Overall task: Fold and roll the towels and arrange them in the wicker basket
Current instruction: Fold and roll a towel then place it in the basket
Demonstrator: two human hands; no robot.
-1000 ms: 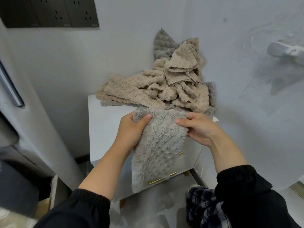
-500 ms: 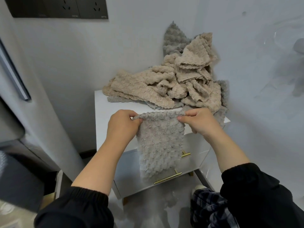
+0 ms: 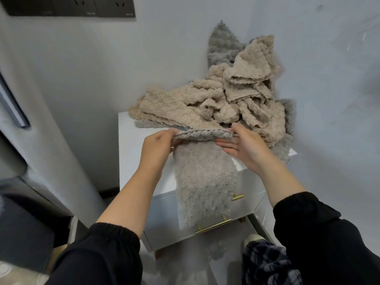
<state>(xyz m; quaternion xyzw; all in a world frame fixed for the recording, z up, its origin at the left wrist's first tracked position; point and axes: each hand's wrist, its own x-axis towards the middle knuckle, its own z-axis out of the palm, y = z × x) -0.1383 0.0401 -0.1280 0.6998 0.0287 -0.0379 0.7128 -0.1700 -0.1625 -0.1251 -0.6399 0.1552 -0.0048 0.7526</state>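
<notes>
At the near edge of the white table, the grey towel hangs over the drawer front, its top edge turned into a narrow fold. My left hand pinches the fold's left end in curled fingers; my right hand lies straight-fingered against the right end. I judge it soft, light and limp, best held at both fold ends. Unfolded towels heap on the far side.

We find a white cabinet set into the corner, with two drawers in its front and brass bar handles. A loose heap of beige towels lies on the rear and right of its top, with further grey towels behind and beneath. One grey towel lies at the front edge and hangs down over the drawer fronts.
</notes>
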